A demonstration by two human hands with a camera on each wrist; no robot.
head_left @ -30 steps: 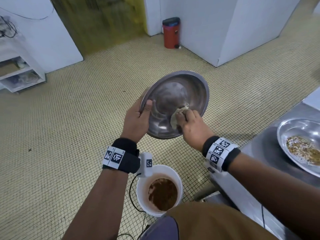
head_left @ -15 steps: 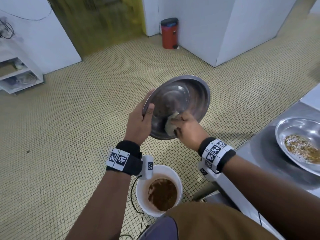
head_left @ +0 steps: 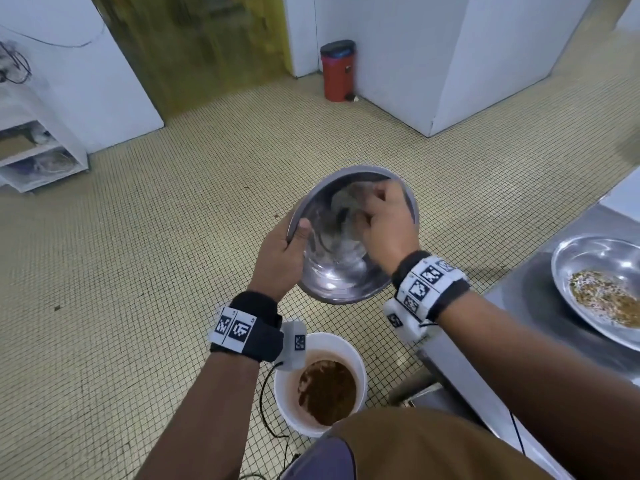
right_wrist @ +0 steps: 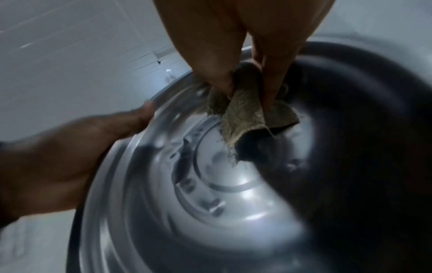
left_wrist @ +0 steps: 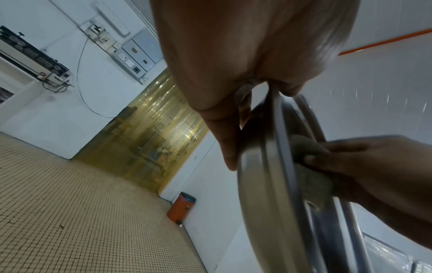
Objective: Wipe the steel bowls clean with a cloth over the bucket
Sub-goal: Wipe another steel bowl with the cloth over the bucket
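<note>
Bowl (head_left: 341, 268) tilted between my hands, above the bucket (head_left: 287, 407); my left hand (head_left: 280, 258) grips its rim, my right hand (head_left: 384, 226) pinches the cloth (right_wrist: 245, 112) against the inside; I should sweep full circles, pressing firmly; beyond my right hand, another dirty bowl (head_left: 571, 258) waits on the worktop (head_left: 519, 306).
</note>
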